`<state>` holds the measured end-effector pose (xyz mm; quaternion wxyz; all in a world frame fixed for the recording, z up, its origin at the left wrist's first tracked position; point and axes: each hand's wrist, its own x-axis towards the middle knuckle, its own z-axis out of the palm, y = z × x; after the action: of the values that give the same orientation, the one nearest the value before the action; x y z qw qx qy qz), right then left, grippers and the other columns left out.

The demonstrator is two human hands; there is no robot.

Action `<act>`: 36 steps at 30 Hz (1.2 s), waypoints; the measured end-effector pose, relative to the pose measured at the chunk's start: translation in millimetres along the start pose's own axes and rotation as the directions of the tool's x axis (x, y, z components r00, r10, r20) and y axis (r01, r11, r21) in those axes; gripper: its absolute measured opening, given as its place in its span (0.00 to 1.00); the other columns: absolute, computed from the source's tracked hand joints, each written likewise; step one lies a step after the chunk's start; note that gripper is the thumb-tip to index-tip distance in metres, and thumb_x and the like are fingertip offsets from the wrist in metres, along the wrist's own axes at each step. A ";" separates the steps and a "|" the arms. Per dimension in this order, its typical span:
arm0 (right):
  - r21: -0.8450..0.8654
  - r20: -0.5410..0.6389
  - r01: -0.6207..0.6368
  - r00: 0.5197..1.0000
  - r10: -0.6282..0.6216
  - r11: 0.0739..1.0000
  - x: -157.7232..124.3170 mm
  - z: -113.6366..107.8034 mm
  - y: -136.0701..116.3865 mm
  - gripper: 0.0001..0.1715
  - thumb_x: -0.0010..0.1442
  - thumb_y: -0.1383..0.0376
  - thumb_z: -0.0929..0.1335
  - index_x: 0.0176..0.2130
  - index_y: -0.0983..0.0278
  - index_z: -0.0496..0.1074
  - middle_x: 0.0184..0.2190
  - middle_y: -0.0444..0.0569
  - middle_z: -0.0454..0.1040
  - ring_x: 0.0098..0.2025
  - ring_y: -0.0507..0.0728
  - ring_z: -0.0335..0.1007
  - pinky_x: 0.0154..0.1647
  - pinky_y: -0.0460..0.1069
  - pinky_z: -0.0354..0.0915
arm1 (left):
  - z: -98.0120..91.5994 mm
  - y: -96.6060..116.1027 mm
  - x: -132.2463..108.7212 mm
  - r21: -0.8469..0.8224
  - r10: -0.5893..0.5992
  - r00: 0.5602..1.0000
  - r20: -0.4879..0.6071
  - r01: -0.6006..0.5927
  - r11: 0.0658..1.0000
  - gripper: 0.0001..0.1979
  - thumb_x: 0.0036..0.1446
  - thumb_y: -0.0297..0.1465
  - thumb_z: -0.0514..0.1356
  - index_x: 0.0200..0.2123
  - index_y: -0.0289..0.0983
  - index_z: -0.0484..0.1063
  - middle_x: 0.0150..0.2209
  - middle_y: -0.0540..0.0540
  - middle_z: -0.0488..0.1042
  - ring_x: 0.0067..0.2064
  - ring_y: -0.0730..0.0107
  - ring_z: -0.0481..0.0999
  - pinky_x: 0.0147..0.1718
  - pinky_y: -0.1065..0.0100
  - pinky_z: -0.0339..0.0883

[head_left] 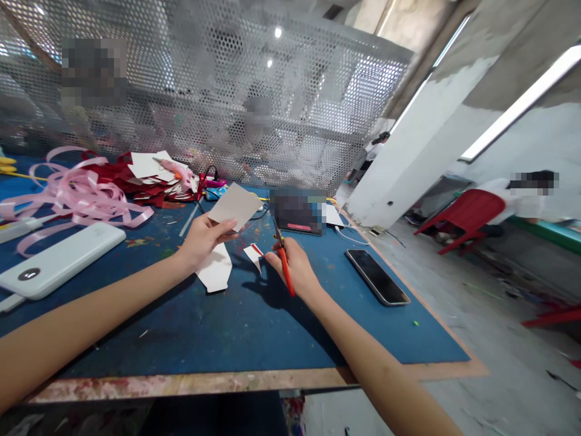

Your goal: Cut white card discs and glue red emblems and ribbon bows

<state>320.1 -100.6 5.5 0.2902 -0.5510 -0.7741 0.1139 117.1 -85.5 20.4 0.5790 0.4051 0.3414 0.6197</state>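
Observation:
My left hand (pixel 209 236) pinches a pale grey card (pixel 236 204) by its lower edge and holds it up over the blue tabletop. Below it lies a white card piece (pixel 215 272) with angled corners. In my right hand (pixel 296 266) is a pair of scissors (pixel 285 269) with orange handles, its dark blades pointing away from me. The scissors are apart from the card. A small white and red scrap (pixel 253 254) lies between the hands, close to my right thumb.
Pink ribbon (pixel 77 188), a white power bank (pixel 63 260) and a heap of red and white cards (pixel 158 175) occupy the left. A phone (pixel 377 277) lies at right; a dark tablet (pixel 297 212) stands behind. A perforated metal screen (pixel 204 91) borders the back.

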 end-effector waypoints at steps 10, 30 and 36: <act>0.006 0.037 0.040 0.998 -0.040 0.999 -4.0 2.1 -5.6 0.16 0.54 0.54 0.64 0.34 0.64 0.61 0.32 0.48 0.66 0.33 0.56 0.63 0.35 0.50 0.59 | -2.1 -9.7 -4.8 0.238 -0.010 0.988 0.154 -0.027 0.971 0.22 0.35 0.33 0.70 0.37 0.33 0.71 0.30 0.48 0.78 0.29 0.67 0.77 0.28 0.67 0.73; -0.085 0.112 0.166 0.981 -0.156 0.982 -10.9 -2.3 -16.0 0.20 0.56 0.49 0.62 0.30 0.64 0.62 0.26 0.46 0.65 0.28 0.53 0.59 0.29 0.46 0.53 | 4.2 -10.7 -11.5 0.013 0.022 0.996 0.085 -0.023 1.000 0.16 0.41 0.33 0.67 0.34 0.31 0.74 0.31 0.46 0.79 0.30 0.65 0.78 0.33 0.65 0.74; -0.063 0.111 0.136 0.985 -0.129 0.989 -13.3 -2.9 -18.0 0.25 0.56 0.45 0.59 0.26 0.63 0.61 0.24 0.45 0.64 0.24 0.51 0.56 0.26 0.45 0.50 | 3.8 -12.0 -11.0 0.019 0.014 0.997 0.074 -0.015 1.000 0.16 0.41 0.34 0.67 0.33 0.31 0.74 0.30 0.45 0.79 0.31 0.64 0.78 0.32 0.64 0.74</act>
<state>310.5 -119.9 12.4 0.2357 -0.5012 -0.8270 0.0964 125.8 -95.4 10.2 0.5829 0.4359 0.3227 0.6050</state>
